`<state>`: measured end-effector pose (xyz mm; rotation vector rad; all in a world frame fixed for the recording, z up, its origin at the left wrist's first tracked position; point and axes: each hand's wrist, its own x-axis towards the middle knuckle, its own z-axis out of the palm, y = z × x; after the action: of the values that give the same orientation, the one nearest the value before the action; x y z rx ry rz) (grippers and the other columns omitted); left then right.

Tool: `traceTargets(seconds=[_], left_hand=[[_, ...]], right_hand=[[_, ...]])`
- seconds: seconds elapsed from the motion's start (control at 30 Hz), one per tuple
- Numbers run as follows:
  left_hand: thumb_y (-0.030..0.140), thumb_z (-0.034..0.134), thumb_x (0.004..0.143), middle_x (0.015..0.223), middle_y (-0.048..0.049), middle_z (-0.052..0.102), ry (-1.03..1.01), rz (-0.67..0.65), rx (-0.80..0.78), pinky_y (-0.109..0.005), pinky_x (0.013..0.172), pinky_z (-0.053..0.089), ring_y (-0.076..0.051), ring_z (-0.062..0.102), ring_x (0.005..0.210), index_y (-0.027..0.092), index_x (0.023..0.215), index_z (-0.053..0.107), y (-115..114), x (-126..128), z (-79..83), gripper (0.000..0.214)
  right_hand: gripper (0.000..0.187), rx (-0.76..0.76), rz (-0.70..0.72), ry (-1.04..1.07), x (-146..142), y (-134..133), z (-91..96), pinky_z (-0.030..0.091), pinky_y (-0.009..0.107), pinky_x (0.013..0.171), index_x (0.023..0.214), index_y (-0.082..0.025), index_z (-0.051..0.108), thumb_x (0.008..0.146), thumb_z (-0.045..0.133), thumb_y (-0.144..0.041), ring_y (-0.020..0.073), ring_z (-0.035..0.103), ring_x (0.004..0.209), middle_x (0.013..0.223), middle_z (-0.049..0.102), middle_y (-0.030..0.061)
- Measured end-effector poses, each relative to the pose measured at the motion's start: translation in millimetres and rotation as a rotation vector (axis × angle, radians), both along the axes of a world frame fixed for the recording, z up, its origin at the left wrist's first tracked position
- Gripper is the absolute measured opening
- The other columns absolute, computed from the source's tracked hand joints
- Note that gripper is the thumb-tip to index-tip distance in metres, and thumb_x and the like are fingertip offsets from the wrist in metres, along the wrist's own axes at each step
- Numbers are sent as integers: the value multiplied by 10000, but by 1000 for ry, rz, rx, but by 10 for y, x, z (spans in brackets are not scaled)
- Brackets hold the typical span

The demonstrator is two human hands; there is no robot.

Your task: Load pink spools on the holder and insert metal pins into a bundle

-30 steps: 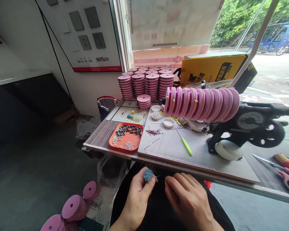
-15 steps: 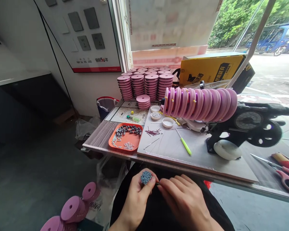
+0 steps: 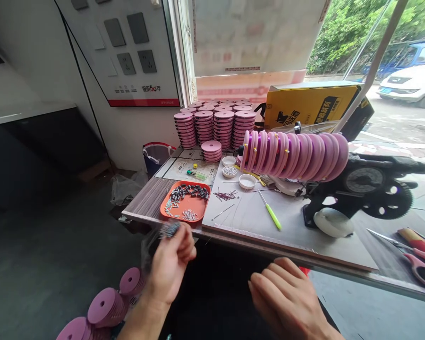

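Note:
My left hand (image 3: 172, 264) is closed, pinching a tight bundle of small blue-grey pieces (image 3: 169, 229) that is blurred by motion. It is raised just in front of the table edge, near the orange tray (image 3: 164, 212). In that tray lie black cylindrical pieces (image 3: 194, 191), pale short tubes and a heap of small silvery bits (image 3: 189, 215). My right hand (image 3: 283, 297) hovers over the dark lap, back upward, with its fingers curled in. What its fingertips may hold is hidden beneath the hand.
On the grey board (image 3: 244, 217) lie a green-handled hook tool (image 3: 273, 216), thin brown strips and white dishes (image 3: 247, 181). A black winding machine (image 3: 361, 182) carries pink spools (image 3: 297, 156). Scissors (image 3: 420, 264) lie at right. Pink spools are stacked behind (image 3: 223, 125) and on the floor (image 3: 106, 307).
My hands have moved apart from each other. The left went up and to the left with the bundle, toward the orange tray; the right shifted slightly right.

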<state>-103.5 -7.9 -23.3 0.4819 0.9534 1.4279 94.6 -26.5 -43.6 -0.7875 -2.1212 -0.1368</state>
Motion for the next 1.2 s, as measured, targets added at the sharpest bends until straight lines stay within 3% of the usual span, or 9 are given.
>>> traceTargets(seconds=[0.13, 0.23, 0.37, 0.57, 0.7, 0.8, 0.93, 1.1, 1.2], left_hand=[[239, 757, 616, 584, 32, 494, 414, -245, -55, -206, 553, 343, -92, 401, 565, 146, 724, 682, -202, 129, -161, 161], [218, 740, 614, 647, 6, 567, 527, -261, -35, -248, 660, 374, -143, 471, 673, 169, 688, 692, -297, 239, -247, 101], [255, 740, 627, 646, -2, 582, 572, -279, -83, -257, 635, 366, -149, 480, 662, 168, 693, 692, -324, 268, -305, 120], [317, 782, 603, 674, 4, 592, 312, -196, -97, -210, 485, 262, -72, 362, 522, 155, 659, 669, -326, 399, -269, 205], [308, 792, 596, 578, 38, 520, -27, -240, -107, -190, 472, 227, -44, 285, 472, 151, 598, 613, -302, 485, -203, 238], [326, 796, 584, 469, 62, 409, -19, -349, -109, -197, 475, 232, -56, 290, 462, 149, 554, 547, -290, 435, -201, 307], [350, 787, 582, 467, 67, 384, 165, -486, -80, -213, 459, 207, -65, 286, 453, 157, 575, 523, -266, 285, -257, 327], [368, 804, 548, 486, 80, 360, 207, -464, -92, -210, 454, 169, -54, 242, 452, 163, 594, 500, -233, 202, -319, 370], [412, 798, 549, 467, 86, 339, 204, -494, -75, -212, 450, 144, -48, 229, 436, 166, 597, 484, -223, 216, -358, 402]], right_hand=[[131, 9, -51, 49, -32, 4, -16, 340, 265, 557, 763, -163, 549, 832, 489, -69, 101, 428, 487, 524, 515, -21], [117, 34, -72, 80, -71, -6, -42, 353, 270, 555, 765, -153, 557, 816, 511, -58, 98, 456, 490, 532, 542, -14], [107, 61, -91, 115, -82, -29, -60, 373, 274, 579, 794, -133, 572, 808, 522, -39, 94, 499, 509, 557, 576, -2], [129, 49, -71, 102, -125, -30, -108, 371, 281, 584, 776, -137, 587, 806, 505, -43, 101, 494, 515, 562, 575, 3], [163, 77, -63, 74, -136, -58, -139, 388, 298, 648, 771, -141, 603, 854, 471, -94, 113, 516, 571, 595, 599, 6], [308, 170, 7, -27, -39, -27, -108, 378, 322, 812, 787, -185, 622, 914, 357, -98, 123, 562, 712, 681, 649, -21], [472, 291, 89, -369, 274, 246, 113, 338, 338, 935, 879, -200, 649, 921, 211, -28, 119, 554, 846, 845, 680, -23], [212, 541, 19, -456, 708, 783, 577, 409, 348, 890, 838, -210, 647, 892, 467, -111, 134, 556, 838, 896, 690, -29], [167, 666, -47, -424, 879, 1020, 798, 447, 320, 833, 815, -250, 636, 858, 546, -117, 117, 562, 784, 845, 691, -55]])
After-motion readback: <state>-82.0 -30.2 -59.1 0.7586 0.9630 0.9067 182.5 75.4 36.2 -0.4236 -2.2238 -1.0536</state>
